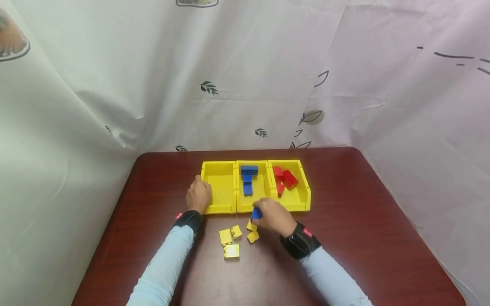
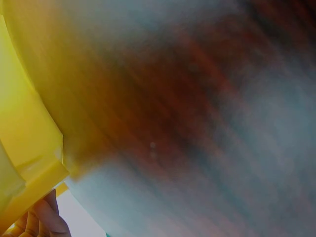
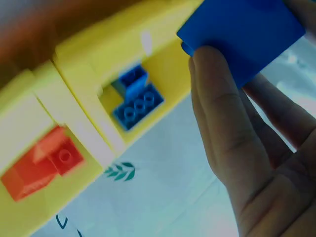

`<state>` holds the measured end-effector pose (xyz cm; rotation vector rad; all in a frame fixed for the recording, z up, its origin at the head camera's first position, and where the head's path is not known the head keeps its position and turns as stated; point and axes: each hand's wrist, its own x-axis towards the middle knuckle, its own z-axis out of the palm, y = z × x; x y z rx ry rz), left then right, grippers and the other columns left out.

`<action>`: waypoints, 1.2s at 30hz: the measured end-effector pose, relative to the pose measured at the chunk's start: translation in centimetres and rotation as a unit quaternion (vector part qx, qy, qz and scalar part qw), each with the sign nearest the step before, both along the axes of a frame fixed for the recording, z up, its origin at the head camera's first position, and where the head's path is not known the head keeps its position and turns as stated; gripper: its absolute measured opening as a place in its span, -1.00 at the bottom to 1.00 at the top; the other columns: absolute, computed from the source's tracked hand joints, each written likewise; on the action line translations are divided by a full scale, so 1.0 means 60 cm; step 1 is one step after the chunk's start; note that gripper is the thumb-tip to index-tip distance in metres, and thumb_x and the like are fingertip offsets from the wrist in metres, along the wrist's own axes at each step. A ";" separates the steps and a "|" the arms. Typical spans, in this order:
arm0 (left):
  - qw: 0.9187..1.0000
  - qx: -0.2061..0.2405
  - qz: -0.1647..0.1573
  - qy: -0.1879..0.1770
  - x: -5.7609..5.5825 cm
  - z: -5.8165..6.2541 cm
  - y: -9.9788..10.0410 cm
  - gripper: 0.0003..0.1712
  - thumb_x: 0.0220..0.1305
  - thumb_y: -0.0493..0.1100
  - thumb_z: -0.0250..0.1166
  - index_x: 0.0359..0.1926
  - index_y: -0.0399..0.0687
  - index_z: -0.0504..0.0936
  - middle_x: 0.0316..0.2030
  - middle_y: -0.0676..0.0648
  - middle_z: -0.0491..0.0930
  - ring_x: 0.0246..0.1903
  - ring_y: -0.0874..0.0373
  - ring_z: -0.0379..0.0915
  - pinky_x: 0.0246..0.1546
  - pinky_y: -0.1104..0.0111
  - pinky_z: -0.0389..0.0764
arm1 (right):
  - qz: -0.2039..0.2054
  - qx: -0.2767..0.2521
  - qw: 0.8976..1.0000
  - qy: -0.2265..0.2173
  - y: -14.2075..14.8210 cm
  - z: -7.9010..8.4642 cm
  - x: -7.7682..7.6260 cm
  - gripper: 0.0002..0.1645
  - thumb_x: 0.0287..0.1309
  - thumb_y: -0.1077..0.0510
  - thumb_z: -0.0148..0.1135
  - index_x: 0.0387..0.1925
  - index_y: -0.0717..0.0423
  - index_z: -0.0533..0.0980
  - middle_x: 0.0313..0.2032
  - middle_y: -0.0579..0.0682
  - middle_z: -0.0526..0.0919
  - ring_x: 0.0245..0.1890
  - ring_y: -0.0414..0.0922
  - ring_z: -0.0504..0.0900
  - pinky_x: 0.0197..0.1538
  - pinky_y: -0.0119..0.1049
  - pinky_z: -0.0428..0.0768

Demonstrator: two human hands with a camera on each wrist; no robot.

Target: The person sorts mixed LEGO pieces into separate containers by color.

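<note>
My right hand [image 1: 274,216] pinches a blue toy brick [image 3: 242,37] between thumb and fingers, just off the front edge of the middle yellow bin [image 1: 262,183]. Blue bricks [image 1: 249,171] lie inside that bin toward its back and left. At the left bin [image 1: 222,189], my left hand [image 1: 198,194] grips the outer side wall, its curled fingers [image 2: 45,217] showing at the bin's edge in the left wrist view. Several yellow bricks [image 1: 231,251] lie on the table in front of the bins, some just below my right hand.
To the right stands a third yellow bin [image 1: 304,191] with red bricks [image 1: 289,179] in it; the bins sit side by side. They rest on a dark red-brown table [image 1: 352,238]. A pale patterned curtain [image 1: 245,106] hangs behind the table's back edge and along both sides.
</note>
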<state>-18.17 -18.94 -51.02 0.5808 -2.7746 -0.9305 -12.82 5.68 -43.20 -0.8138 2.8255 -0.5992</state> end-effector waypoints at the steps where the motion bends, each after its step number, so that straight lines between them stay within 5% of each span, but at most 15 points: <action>1: 1.000 -0.001 0.000 -0.001 0.000 0.001 -0.001 -0.57 0.43 -0.09 0.02 0.19 -0.25 0.31 -0.10 -0.28 0.55 -0.22 -0.22 0.58 -0.08 -0.05 0.62 | -0.007 -0.006 1.000 -0.001 -0.005 0.006 -0.013 -0.52 -0.07 0.11 0.54 -0.07 0.21 0.64 -0.35 0.02 0.65 -0.41 -0.13 0.53 -0.28 -0.28 0.67; 9: 1.000 0.001 -0.002 -0.006 0.002 -0.004 0.003 -0.58 0.43 -0.08 0.00 0.17 -0.25 0.31 -0.11 -0.29 0.56 -0.20 -0.21 0.57 -0.05 -0.06 0.62 | -0.064 0.020 0.997 -0.031 -0.063 0.006 -0.123 -0.40 0.05 0.05 0.47 0.13 0.18 0.56 -0.01 0.13 0.67 -0.09 0.01 0.61 0.03 -0.12 0.66; 15: 1.000 0.011 0.004 -0.016 0.007 -0.003 0.008 -0.58 0.43 -0.09 0.01 0.19 -0.22 0.30 -0.08 -0.26 0.55 -0.19 -0.19 0.57 0.02 -0.04 0.61 | -0.092 0.022 0.994 -0.046 -0.084 -0.019 -0.168 -0.50 0.00 0.13 0.50 0.00 0.23 0.62 -0.08 0.15 0.68 -0.11 0.03 0.65 -0.03 -0.14 0.68; 27: 1.000 0.011 0.010 -0.011 0.001 0.004 0.003 -0.59 0.42 -0.09 0.03 0.18 -0.20 0.30 -0.08 -0.25 0.55 -0.19 -0.18 0.56 0.04 -0.02 0.60 | -0.096 0.078 0.991 -0.051 -0.096 -0.047 -0.180 -0.45 -0.09 0.09 0.56 0.00 0.15 0.65 -0.15 0.08 0.74 -0.24 -0.02 0.66 -0.02 -0.12 0.66; 36: 1.000 0.009 0.012 -0.017 0.000 0.002 0.005 -0.58 0.42 -0.08 0.03 0.20 -0.19 0.29 -0.06 -0.25 0.54 -0.19 -0.18 0.56 0.03 -0.03 0.60 | -0.098 0.065 0.993 -0.025 -0.091 -0.056 -0.182 -0.44 -0.08 0.08 0.56 0.01 0.14 0.65 -0.07 0.10 0.73 -0.14 0.05 0.70 0.01 -0.09 0.66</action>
